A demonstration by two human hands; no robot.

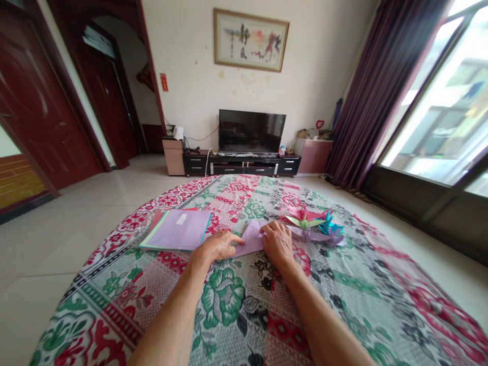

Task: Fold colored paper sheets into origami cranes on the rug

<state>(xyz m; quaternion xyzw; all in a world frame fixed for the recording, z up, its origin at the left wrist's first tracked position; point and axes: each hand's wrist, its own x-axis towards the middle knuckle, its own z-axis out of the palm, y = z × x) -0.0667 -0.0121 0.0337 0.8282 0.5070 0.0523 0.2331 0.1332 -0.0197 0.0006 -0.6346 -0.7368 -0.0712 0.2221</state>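
Observation:
A folded sheet of purple paper (pixel 252 239) lies on the patterned tablecloth in front of me. My left hand (pixel 220 245) is at its left corner, index finger stretched onto the paper and the other fingers curled in. On the right side, my right hand (pixel 277 243) holds the sheet down with bent fingers, covering part of it. A stack of coloured paper sheets (pixel 181 231), purple on top, lies left of my left hand. Beyond my right hand sits a group of folded paper cranes (pixel 305 222) in red, green, blue and purple.
The round table wears a red, green and grey floral tablecloth (pixel 224 297). Across the room, a television (pixel 251 131) stands on a black cabinet (pixel 244 166) below a framed picture (pixel 251 39). A dark curtain (pixel 381 96) and large window are at right, wooden doors (pixel 41 101) at left.

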